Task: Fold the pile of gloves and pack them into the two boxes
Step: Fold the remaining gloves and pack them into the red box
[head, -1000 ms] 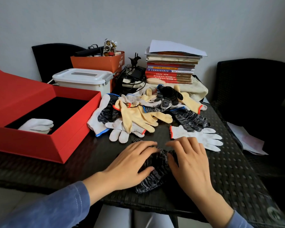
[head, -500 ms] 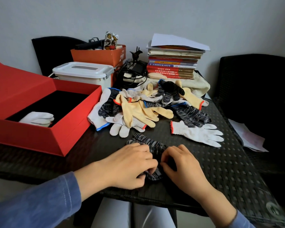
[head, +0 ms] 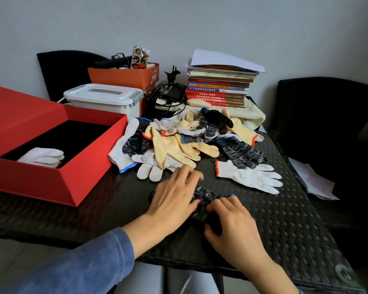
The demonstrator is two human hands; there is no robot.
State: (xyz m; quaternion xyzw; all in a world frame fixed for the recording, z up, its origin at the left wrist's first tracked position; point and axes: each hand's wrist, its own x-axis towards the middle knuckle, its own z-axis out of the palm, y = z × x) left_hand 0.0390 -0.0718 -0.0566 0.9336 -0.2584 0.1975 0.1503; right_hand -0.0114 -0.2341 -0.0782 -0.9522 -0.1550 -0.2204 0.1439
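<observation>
Near the front edge of the dark woven surface [head: 285, 219], both hands work on one dark marled glove [head: 207, 195]. The left hand [head: 174, 200] lies palm down over the glove's left part, fingers spread and nearly straight, pressing it flat. Its blue-sleeved forearm comes in from the lower left. The right hand [head: 234, 225] sits just beside it, fingers curled and thumb tucked under, pinching a bunched fold of the same glove. The glove's blue cuff edge shows just past its fingertips.

Bare surface lies open to the right of the hands as far as the right edge, and to the left up to the red box [head: 72, 177]. Just beyond the hands a white glove with a red cuff [head: 249, 177] lies flat, apart from them. The pile of gloves [head: 179, 143], yellow, white and marled, spreads behind, its nearest white fingers close to the left hand's fingertips.

The red box stands open at the left with its lid raised behind, touching the pile's left side. A white glove [head: 43, 155] rests on its black lining. Farther back stand a white lidded plastic bin [head: 102, 98], an orange carton [head: 125, 78] and a stack of books [head: 219, 88] by the wall. A black chair [head: 327, 113] stands close against the right edge.
</observation>
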